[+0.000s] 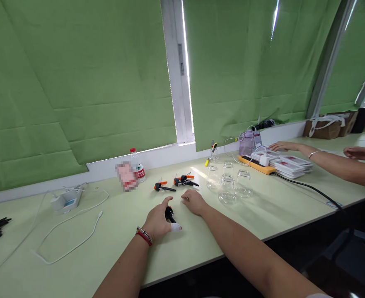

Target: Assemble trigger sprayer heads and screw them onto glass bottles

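My left hand is low over the table, its thumb and index finger spread apart. The thumb has a white wrapping on its tip. Between them is a small black tool with a bit of orange, partly hidden by the hand; I cannot tell whether the hidden fingers touch it. My right hand rests just to the right, fingers curled and tips together, pointing left. Anything in that pinch is too small to make out. Beyond the hands lie similar black-and-orange tools with long black handles, several jointed pieces close together.
Several clear glass jars stand right of my hands. Behind are a water bottle and a blurred pink item. A white cable and power strip lie left. At right, another person's hand is over stacked white packs.
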Demonstrator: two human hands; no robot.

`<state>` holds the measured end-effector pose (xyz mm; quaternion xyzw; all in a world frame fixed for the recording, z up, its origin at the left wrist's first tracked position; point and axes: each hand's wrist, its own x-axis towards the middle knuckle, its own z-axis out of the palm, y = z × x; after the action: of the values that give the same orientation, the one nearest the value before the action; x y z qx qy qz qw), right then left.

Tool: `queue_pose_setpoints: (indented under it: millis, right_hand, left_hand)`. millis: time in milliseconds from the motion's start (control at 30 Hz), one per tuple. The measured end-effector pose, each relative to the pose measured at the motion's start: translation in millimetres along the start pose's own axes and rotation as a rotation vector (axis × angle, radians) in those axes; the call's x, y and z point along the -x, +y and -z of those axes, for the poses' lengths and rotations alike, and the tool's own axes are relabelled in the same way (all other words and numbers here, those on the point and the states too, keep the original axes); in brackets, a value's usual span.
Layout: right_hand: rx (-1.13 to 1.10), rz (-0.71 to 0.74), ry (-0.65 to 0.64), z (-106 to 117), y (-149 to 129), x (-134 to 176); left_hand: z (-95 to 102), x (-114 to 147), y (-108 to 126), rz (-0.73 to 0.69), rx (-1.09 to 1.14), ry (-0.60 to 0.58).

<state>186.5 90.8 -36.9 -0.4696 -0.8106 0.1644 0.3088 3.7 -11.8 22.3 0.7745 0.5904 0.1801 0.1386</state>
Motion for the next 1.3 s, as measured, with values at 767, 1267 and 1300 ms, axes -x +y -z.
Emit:
queue_pose_setpoints:
  millis: [767,1267,1300]
  right_hand:
    - [0.001,-0.021,-0.048,5.0,-15.1,4.1]
    - [-0.827,-0.128,-0.147,11.3,-28.9,18.4]
    - [-0.901,-0.132,-0.193,12.7,-30.3,20.2]
  left_hand:
    - [1.6,0.5,0.7,-0.035,-0.010,-0.017]
    - [3.8,0.0,-0.3,-0.032,0.035,-0.029]
    - [3.9,-0.1,-0.7,-0.036,0.041,-0.028]
